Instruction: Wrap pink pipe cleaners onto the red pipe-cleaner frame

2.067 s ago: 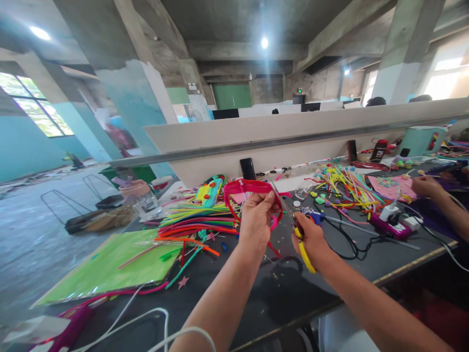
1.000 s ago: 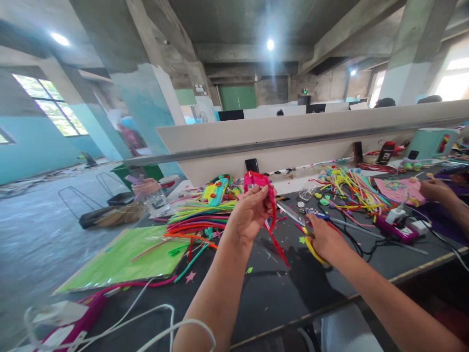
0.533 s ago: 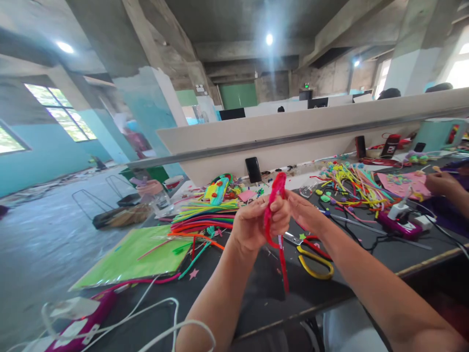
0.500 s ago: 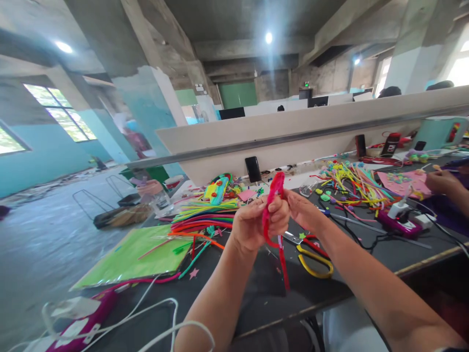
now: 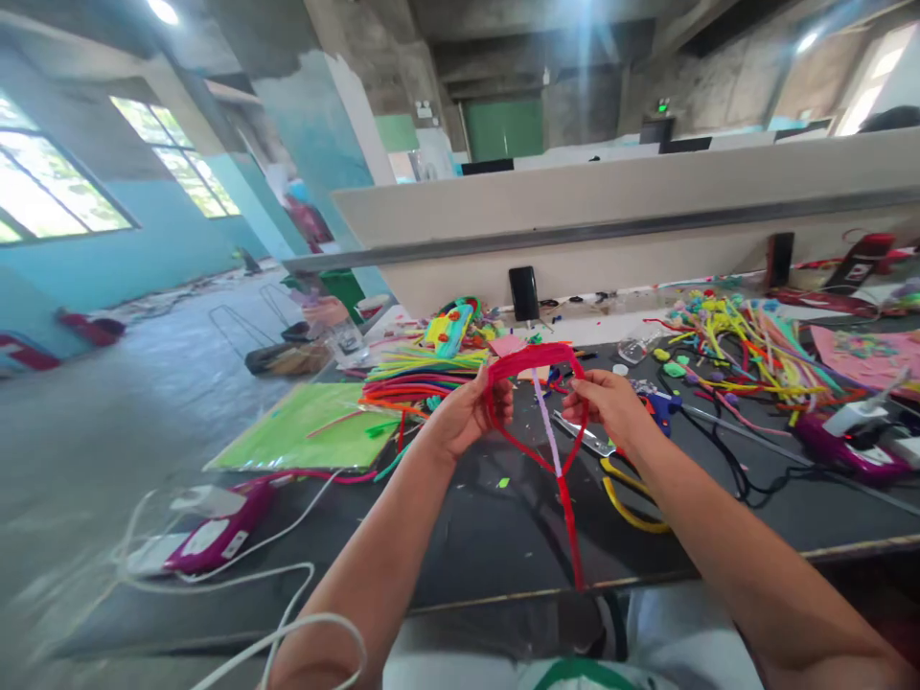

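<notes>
Between my hands is a red pipe-cleaner loop, thick along its top, with thin sides meeting below in a red stem. A pale lilac pipe cleaner runs down its middle to the stem. My left hand pinches the loop's left side. On the opposite side, my right hand grips it with thumb and fingers. Scissors with yellow handles lie on the table below my right hand, partly covered by the forearm. A blue glue gun is just behind that wrist.
Left of my hands lie a bundle of coloured pipe cleaners and a green sheet in plastic. Purple power strips with cables sit at both sides. A phone leans against the white partition. More pipe cleaners are heaped right.
My hands have moved apart and lower. The red piece, earlier bunched and seen edge-on, is now spread into an open loop facing me. The view has shifted, and the scissors are still on the table.
</notes>
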`<state>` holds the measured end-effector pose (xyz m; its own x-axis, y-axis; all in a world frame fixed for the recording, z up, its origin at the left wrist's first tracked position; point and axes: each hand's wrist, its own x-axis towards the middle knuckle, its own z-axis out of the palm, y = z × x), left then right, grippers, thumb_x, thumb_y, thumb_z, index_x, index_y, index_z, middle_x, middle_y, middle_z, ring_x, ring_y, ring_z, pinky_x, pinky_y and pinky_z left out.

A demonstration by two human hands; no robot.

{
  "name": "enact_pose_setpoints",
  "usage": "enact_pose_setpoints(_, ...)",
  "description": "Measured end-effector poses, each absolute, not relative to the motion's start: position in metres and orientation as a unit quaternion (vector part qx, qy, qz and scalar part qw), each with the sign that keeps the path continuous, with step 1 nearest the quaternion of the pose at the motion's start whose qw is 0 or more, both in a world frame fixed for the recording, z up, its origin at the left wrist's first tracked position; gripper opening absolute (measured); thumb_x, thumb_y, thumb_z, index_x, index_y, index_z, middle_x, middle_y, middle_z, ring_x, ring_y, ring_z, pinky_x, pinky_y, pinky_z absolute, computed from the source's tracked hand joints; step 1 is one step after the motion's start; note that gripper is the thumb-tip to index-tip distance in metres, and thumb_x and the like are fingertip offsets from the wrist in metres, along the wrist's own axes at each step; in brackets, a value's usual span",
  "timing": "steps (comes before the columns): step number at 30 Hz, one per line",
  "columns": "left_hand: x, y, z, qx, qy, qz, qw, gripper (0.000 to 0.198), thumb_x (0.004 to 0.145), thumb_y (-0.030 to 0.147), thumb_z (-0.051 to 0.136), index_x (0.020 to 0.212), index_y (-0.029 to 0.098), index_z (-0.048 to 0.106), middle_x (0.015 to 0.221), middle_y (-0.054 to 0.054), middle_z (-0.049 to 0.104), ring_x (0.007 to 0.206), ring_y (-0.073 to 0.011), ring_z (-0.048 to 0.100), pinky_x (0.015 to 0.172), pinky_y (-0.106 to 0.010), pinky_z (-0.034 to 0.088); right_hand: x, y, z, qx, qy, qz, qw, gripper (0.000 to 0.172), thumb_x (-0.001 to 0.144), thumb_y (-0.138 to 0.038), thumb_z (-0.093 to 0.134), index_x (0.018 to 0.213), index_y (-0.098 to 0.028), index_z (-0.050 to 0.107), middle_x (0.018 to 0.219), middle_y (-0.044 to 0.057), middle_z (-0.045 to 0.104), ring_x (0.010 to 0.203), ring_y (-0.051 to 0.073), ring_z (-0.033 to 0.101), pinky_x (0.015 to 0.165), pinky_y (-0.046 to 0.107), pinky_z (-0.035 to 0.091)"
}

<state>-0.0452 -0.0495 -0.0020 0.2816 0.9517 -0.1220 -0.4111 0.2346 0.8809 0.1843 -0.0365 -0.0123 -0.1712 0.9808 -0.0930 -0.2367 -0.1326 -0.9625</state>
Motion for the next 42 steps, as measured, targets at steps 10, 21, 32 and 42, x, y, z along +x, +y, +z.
enact_pose_setpoints(10,-0.063,-0.036,-0.054,0.378,0.438,0.487,0.654,0.016,0.087,0.028,0.056,0.090,0.012,0.056,0.071,-0.007,0.066,0.054,-0.0143,0.063,0.054,-0.028,0.055,0.188,-0.015,-0.054,-0.399,-0.414,0.718,0.393,0.022,0.081,-0.021,0.061,0.102,-0.020,0.055,0.088,0.007,0.071,0.073,0.021,0.071,0.058,0.036,0.059)
enact_pose_setpoints(21,-0.048,-0.036,-0.061,0.349,0.417,0.458,0.703,0.025,0.091,0.032,0.049,0.091,0.010,0.058,0.076,-0.011,0.068,0.062,-0.0171,0.066,0.061,-0.032,0.057,0.198,-0.003,-0.063,-0.447,-0.410,0.665,0.435,0.009,0.076,-0.022,0.067,0.079,-0.014,0.065,0.066,0.003,0.068,0.052,0.014,0.064,0.053,0.028,0.058)
enact_pose_setpoints(32,-0.050,-0.041,-0.068,0.373,0.465,0.441,0.671,0.019,0.088,0.027,0.055,0.085,0.009,0.059,0.081,-0.013,0.069,0.070,-0.0189,0.070,0.068,-0.032,0.057,0.198,-0.003,-0.069,-0.441,-0.368,0.679,0.458,0.006,0.074,-0.017,0.068,0.077,-0.013,0.063,0.066,0.006,0.070,0.056,0.016,0.067,0.057,0.031,0.060)
enact_pose_setpoints(42,-0.042,-0.041,-0.076,0.434,0.527,0.445,0.579,0.032,0.068,0.035,0.076,0.079,0.011,0.059,0.072,-0.005,0.067,0.064,-0.0140,0.067,0.056,-0.021,0.052,0.194,-0.005,-0.067,-0.457,-0.397,0.645,0.466,0.011,0.069,-0.021,0.072,0.074,-0.015,0.065,0.062,0.003,0.069,0.052,0.013,0.064,0.055,0.025,0.057)
